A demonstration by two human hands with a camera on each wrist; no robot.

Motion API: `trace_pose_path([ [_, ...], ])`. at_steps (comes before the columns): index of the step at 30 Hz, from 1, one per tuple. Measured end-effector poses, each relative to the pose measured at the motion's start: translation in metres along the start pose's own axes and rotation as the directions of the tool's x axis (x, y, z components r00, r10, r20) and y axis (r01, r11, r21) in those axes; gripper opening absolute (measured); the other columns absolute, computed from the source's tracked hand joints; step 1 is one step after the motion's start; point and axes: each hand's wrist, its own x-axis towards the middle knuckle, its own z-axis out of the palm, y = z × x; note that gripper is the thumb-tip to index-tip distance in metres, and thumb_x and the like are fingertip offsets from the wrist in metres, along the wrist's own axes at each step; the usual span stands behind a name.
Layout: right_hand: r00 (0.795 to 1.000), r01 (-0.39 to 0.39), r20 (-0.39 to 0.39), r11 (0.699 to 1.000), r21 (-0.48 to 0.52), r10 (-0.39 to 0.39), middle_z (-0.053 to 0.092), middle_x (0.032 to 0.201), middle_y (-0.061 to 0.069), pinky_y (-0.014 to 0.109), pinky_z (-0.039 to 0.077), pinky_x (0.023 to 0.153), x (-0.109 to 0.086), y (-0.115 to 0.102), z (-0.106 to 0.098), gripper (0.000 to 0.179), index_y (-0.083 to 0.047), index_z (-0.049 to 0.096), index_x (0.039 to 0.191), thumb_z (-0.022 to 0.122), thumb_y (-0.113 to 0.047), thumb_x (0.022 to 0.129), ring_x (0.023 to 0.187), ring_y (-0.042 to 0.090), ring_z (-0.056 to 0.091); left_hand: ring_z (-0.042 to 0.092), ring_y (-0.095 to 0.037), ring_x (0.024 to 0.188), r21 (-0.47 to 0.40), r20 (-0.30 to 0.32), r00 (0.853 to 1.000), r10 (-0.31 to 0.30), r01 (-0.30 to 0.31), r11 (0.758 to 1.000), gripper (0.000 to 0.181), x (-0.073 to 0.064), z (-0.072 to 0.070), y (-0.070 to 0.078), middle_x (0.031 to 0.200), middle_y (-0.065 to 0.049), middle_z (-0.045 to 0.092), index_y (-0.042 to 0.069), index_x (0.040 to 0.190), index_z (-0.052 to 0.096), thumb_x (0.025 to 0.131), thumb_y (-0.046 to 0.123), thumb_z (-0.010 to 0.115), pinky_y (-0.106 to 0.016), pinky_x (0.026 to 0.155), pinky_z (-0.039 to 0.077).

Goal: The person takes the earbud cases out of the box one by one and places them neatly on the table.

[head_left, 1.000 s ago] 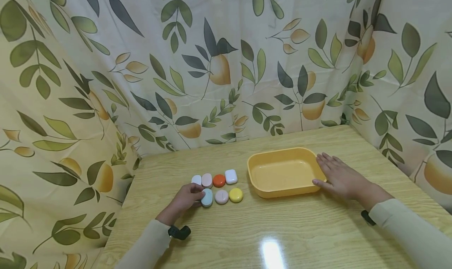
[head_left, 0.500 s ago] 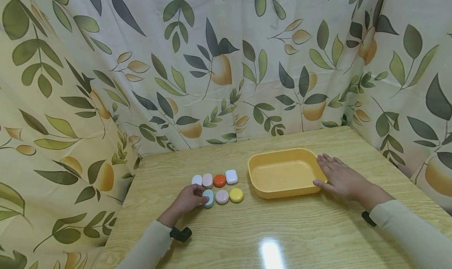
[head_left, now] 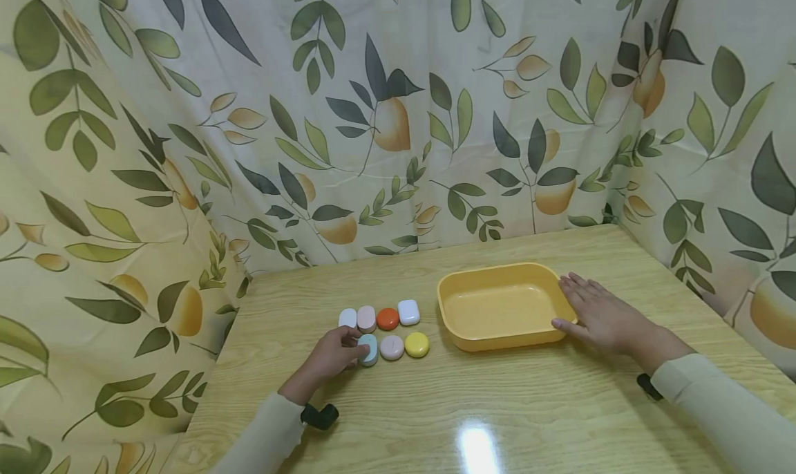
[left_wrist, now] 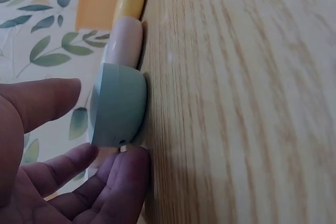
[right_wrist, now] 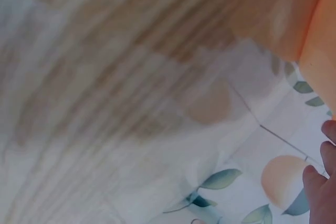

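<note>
My left hand (head_left: 336, 353) is at the left end of the front row, around a light blue rounded case (left_wrist: 119, 106) with a small dark hole at its near end. In the left wrist view my fingertips touch that end, while my thumb stands slightly apart from its top. Beyond it lie a pale pink round piece (head_left: 392, 347) and a yellow round piece (head_left: 417, 345). My right hand (head_left: 600, 315) lies with extended fingers against the right end of a yellow tray (head_left: 506, 345), thumb at its near corner. The right wrist view shows only fingertips beside the tray wall.
A back row holds a white oval piece (head_left: 348, 317), a pink oval piece (head_left: 366, 318), a red-orange round piece (head_left: 388, 318) and a white square piece (head_left: 408, 312). Leaf-patterned cloth (head_left: 392, 121) encloses the back and sides of the wooden table (head_left: 398, 412).
My left thumb has come a little further right over the light blue case during the first half second, then barely moved. The right hand and tray stay put; the view has shifted slightly.
</note>
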Motion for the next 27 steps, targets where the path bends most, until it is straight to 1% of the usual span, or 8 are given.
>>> trace_pose_path([
  [2, 1.000, 0.000, 0.003, 1.000, 0.016, 0.000, 0.022, 0.151, 0.034, 0.059, 0.011, 0.113, 0.002, 0.001, -0.001, 0.090, 0.015, 0.022, 0.145, 0.046, -0.058, 0.098, 0.140, 0.048, 0.017, 0.060, -0.020, 0.089, -0.013, -0.006, 1.000, 0.003, -0.003, 1.000, 0.040, -0.002, -0.001, -0.002, 0.103, -0.009, 0.060, 0.001, 0.117, 0.060, 0.088, 0.026, 0.074, -0.032, 0.070, 0.057],
  [9, 0.999, -0.036, 0.007, 0.990, 0.133, 0.036, 0.026, 0.148, 0.036, 0.065, 0.021, 0.107, 0.007, 0.007, -0.002, 0.091, 0.014, 0.024, 0.145, 0.052, -0.057, 0.095, 0.137, 0.052, 0.020, 0.064, -0.022, 0.084, -0.017, -0.019, 0.997, 0.079, -0.079, 0.997, 0.037, -0.010, -0.010, -0.012, 0.101, -0.010, 0.062, -0.003, 0.120, 0.059, 0.094, 0.023, 0.067, -0.034, 0.069, 0.058],
  [11, 0.999, -0.044, 0.002, 0.984, 0.173, 0.044, 0.025, 0.148, 0.036, 0.066, 0.022, 0.106, 0.008, 0.009, -0.001, 0.090, 0.014, 0.022, 0.146, 0.053, -0.054, 0.095, 0.136, 0.053, 0.021, 0.064, -0.023, 0.084, -0.024, -0.027, 0.995, 0.098, -0.098, 0.995, 0.037, -0.012, -0.015, -0.017, 0.102, -0.011, 0.061, -0.003, 0.121, 0.058, 0.095, 0.022, 0.066, -0.035, 0.070, 0.058],
  [14, 0.999, -0.042, -0.017, 0.972, 0.230, 0.047, 0.024, 0.149, 0.036, 0.066, 0.022, 0.106, 0.007, 0.014, 0.003, 0.088, 0.011, 0.013, 0.150, 0.052, -0.048, 0.098, 0.135, 0.054, 0.023, 0.064, -0.024, 0.086, -0.020, -0.037, 0.990, 0.137, -0.138, 0.990, 0.038, -0.017, -0.023, -0.024, 0.104, -0.010, 0.060, -0.004, 0.123, 0.057, 0.096, 0.022, 0.064, -0.035, 0.070, 0.058],
  [17, 0.998, -0.044, -0.042, 0.962, 0.269, 0.057, 0.028, 0.147, 0.036, 0.066, 0.022, 0.106, 0.006, 0.020, 0.004, 0.086, 0.006, 0.005, 0.152, 0.051, -0.045, 0.100, 0.134, 0.054, 0.024, 0.064, -0.022, 0.087, 0.016, -0.068, 0.982, 0.175, -0.174, 0.985, 0.038, -0.023, -0.031, -0.030, 0.105, -0.009, 0.061, -0.003, 0.123, 0.057, 0.096, 0.022, 0.065, -0.032, 0.068, 0.057],
  [20, 0.996, -0.059, -0.045, 0.959, 0.278, 0.074, 0.028, 0.147, 0.036, 0.068, 0.020, 0.105, 0.005, 0.024, 0.003, 0.084, 0.004, 0.005, 0.153, 0.049, -0.046, 0.101, 0.134, 0.055, 0.022, 0.063, -0.020, 0.088, 0.072, -0.116, 0.972, 0.204, -0.196, 0.978, 0.037, -0.028, -0.038, -0.034, 0.103, -0.006, 0.062, -0.001, 0.122, 0.059, 0.096, 0.023, 0.065, -0.030, 0.067, 0.056],
  [23, 0.995, -0.084, -0.037, 0.961, 0.264, 0.097, 0.023, 0.149, 0.037, 0.069, 0.019, 0.104, 0.002, 0.028, -0.001, 0.081, 0.004, 0.009, 0.153, 0.046, -0.047, 0.102, 0.135, 0.056, 0.019, 0.063, -0.020, 0.092, 0.130, -0.162, 0.965, 0.208, -0.188, 0.973, 0.035, -0.031, -0.043, -0.037, 0.102, -0.003, 0.063, 0.001, 0.122, 0.060, 0.096, 0.024, 0.065, -0.032, 0.070, 0.055],
  [27, 0.992, -0.093, -0.065, 0.965, 0.245, 0.112, 0.028, 0.148, 0.034, 0.069, 0.018, 0.105, -0.002, 0.031, -0.003, 0.073, 0.007, 0.021, 0.150, 0.042, -0.044, 0.103, 0.136, 0.055, 0.018, 0.062, -0.020, 0.096, 0.204, -0.205, 0.956, 0.208, -0.167, 0.965, 0.032, -0.037, -0.050, -0.047, 0.103, -0.001, 0.064, 0.004, 0.122, 0.061, 0.096, 0.023, 0.065, -0.037, 0.076, 0.054],
])
